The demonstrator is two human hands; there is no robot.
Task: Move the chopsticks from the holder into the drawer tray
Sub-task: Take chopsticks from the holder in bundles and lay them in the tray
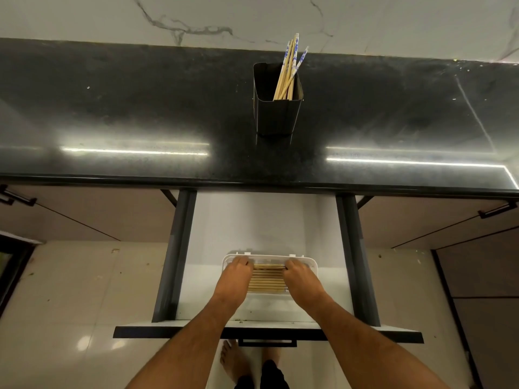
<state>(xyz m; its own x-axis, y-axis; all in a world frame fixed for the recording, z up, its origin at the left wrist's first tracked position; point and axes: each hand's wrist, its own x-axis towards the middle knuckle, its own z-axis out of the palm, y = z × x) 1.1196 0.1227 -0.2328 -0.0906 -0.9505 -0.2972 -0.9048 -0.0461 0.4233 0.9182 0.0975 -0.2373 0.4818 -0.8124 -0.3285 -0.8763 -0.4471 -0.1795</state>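
- My left hand (237, 272) and right hand (299, 275), lower centre, rest palms-down on the row of chopsticks (268, 279) in the white tray (311, 262); grip unclear.
- More chopsticks (289, 71) stand in the black holder (276, 116), upper centre.

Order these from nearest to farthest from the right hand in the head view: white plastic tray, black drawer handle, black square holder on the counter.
1. White plastic tray, under the right hand, in the drawer.
2. Black drawer handle, below, toward the person.
3. Black square holder, far up on the counter.
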